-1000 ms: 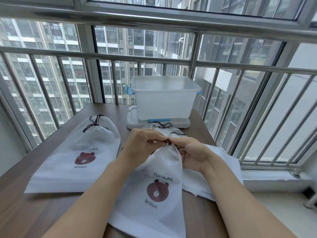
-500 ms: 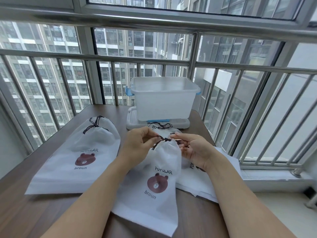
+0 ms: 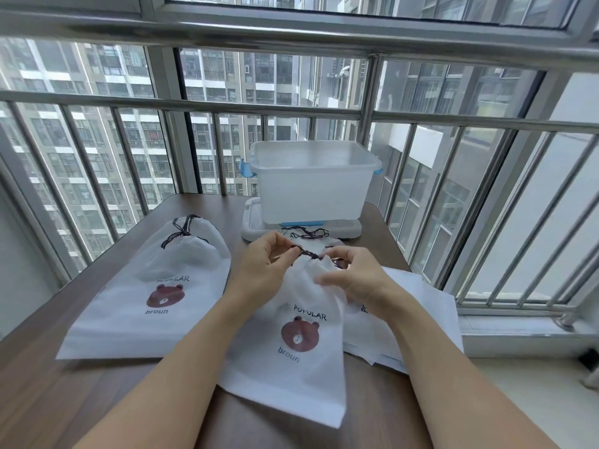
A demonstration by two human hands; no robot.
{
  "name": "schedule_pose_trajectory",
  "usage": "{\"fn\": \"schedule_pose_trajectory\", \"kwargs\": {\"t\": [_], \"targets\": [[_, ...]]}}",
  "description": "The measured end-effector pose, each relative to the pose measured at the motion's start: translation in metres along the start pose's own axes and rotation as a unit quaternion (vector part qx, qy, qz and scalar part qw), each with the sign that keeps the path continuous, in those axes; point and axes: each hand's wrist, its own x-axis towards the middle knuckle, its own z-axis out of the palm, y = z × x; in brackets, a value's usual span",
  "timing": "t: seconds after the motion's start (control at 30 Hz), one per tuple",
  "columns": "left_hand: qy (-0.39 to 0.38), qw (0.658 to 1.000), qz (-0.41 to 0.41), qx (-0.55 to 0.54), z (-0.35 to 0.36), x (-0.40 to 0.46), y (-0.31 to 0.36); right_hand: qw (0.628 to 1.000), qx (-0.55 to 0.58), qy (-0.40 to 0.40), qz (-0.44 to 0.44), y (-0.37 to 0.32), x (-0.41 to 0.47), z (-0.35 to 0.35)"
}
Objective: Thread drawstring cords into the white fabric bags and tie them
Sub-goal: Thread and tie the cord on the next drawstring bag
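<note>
A white fabric bag with a brown bear print lies in front of me, its top gathered by a dark drawstring cord. My left hand pinches the cord's left end. My right hand pinches the cord at the right of the gathered neck. A second bear bag, its dark cord tied, lies flat to the left. Loose dark cords lie just behind my hands.
A translucent plastic bin stands on its lid at the back of the brown wooden table. A stack of flat white bags lies under my right forearm. Metal window bars close off the far and right sides.
My hands moved apart from the bag's neck, drawing the cord out sideways and gathering the top. The bag slid slightly away from me.
</note>
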Motion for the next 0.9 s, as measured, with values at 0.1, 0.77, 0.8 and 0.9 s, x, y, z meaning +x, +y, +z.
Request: {"fn": "schedule_pose_trajectory", "kwargs": {"t": [0.1,0.77,0.8,0.9], "targets": [[-0.030,0.999,0.016,0.015,0.001,-0.002,0.006,0.990,0.133,-0.006,-0.035,-0.001,0.004,-0.001],[0.117,0.897,-0.017,0.426,-0.151,0.005,-0.021,0.870,-0.491,0.043,0.004,0.004,0.013,0.017],[0.139,0.900,-0.019,0.413,-0.150,0.003,-0.031,0.869,-0.492,0.049,0.010,0.002,0.014,0.022],[0.156,0.919,-0.013,0.361,-0.150,0.001,-0.048,0.864,-0.500,0.057,0.026,-0.004,0.020,0.035]]}}
